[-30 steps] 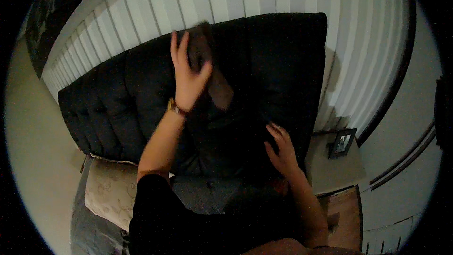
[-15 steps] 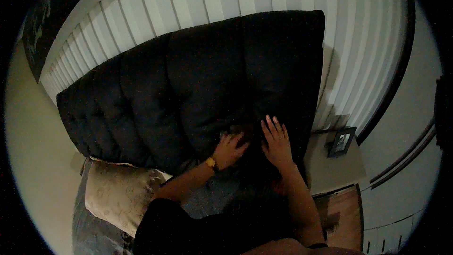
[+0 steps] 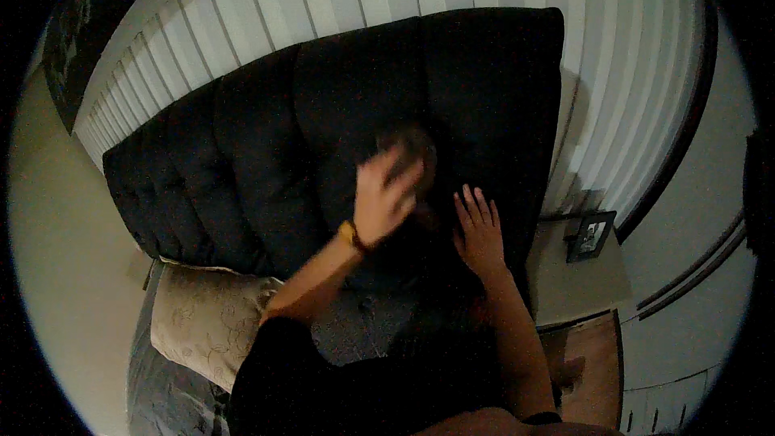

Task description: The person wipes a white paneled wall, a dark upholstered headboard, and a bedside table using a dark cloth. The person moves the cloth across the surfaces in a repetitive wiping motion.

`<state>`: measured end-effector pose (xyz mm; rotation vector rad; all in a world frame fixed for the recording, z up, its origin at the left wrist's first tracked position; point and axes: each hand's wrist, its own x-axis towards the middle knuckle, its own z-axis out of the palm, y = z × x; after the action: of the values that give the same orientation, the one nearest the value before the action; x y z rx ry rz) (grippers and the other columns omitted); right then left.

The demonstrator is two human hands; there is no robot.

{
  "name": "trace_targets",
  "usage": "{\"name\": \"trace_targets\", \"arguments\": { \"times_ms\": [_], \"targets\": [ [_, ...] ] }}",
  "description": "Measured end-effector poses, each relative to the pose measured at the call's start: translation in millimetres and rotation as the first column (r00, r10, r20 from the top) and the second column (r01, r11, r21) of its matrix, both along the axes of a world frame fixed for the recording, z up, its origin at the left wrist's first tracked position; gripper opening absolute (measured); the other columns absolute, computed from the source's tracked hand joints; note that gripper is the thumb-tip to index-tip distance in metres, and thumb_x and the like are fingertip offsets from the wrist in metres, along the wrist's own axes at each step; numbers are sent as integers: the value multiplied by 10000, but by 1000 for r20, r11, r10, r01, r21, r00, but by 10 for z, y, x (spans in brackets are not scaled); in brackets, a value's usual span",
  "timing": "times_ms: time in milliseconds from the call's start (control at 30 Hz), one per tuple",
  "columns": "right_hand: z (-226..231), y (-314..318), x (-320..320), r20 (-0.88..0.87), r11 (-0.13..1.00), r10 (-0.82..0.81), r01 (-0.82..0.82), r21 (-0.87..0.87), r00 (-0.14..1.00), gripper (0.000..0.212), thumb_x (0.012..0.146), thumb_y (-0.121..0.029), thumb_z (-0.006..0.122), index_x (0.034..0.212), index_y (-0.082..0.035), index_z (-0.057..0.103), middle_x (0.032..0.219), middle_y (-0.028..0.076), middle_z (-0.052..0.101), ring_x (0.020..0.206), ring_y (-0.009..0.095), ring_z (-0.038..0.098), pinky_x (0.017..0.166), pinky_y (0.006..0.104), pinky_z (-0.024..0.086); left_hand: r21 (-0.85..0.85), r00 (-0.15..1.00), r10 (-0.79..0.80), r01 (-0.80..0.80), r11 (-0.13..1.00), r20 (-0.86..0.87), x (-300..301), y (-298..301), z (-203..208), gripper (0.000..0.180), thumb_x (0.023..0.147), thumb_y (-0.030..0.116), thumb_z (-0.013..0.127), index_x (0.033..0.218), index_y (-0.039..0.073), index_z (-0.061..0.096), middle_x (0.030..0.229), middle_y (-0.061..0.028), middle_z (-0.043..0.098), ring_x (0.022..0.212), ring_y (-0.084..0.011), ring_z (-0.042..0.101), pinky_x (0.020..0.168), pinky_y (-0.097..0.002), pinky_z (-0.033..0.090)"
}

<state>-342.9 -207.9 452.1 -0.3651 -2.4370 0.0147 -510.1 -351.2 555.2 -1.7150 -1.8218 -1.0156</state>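
The left hand (image 3: pixel 387 202) is raised in front of a wide black headboard (image 3: pixel 355 97) of padded fabric with stitched channels. Its fingers are slightly apart and bent over a dark brown, soft-looking cloth (image 3: pixel 423 147), which shows blurred at and just beyond the fingertips, on their right. Whether they clamp it or only press it to the padding cannot be told through the blur. The right hand (image 3: pixel 480 238) holds nothing visible; its fingers are straight, a little apart, and seem to lie flat on the headboard, just right of and lower than the left fingers.

Handling appears to be in mid-course, since the cloth is at the left fingers and not laid aside. The headboard's dark surface shows no clear difference between the padding near the fingers and the channels far to their left, so how much is done and how much is left cannot be judged.

Well below and left of the left fingers lies a beige patterned pillow (image 3: pixel 202 319); right of the right fingers, a dark rectangular picture frame (image 3: pixel 592 236) stands on a pale bedside cabinet (image 3: pixel 573 295).
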Motion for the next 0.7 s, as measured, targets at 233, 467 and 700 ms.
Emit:
{"name": "trace_targets", "arguments": {
  "times_ms": [233,467,700],
  "targets": [
    [-86,8,-12,-48,999,17,-16,39,999,737,796,-167,657,1452,-106,328,1548,72,242,1420,274,241,1136,475,237,177,892,314,-268,947,-325,-165,569,212,579,745,129,690,1300,176,533,1409,-154,406,1195,-366,429,983,-515,353],
    [-47,8,-15,-45,1000,22,-21,19,999,657,837,-169,618,1436,-106,354,1526,83,279,1410,282,254,1133,486,238,-201,915,238,-313,928,-325,227,-118,-1837,557,774,133,657,1311,220,537,1373,-138,428,1181,-369,445,959,-552,378],
    [25,-9,37,-32,998,45,-47,-47,998,667,833,-150,633,1436,-104,351,1508,99,301,1399,297,267,1122,504,251,-294,965,-114,40,955,-236,230,-802,-2235,365,756,151,660,1121,174,657,1312,-115,506,1134,-330,509,912,-500,423]
  ]
}}
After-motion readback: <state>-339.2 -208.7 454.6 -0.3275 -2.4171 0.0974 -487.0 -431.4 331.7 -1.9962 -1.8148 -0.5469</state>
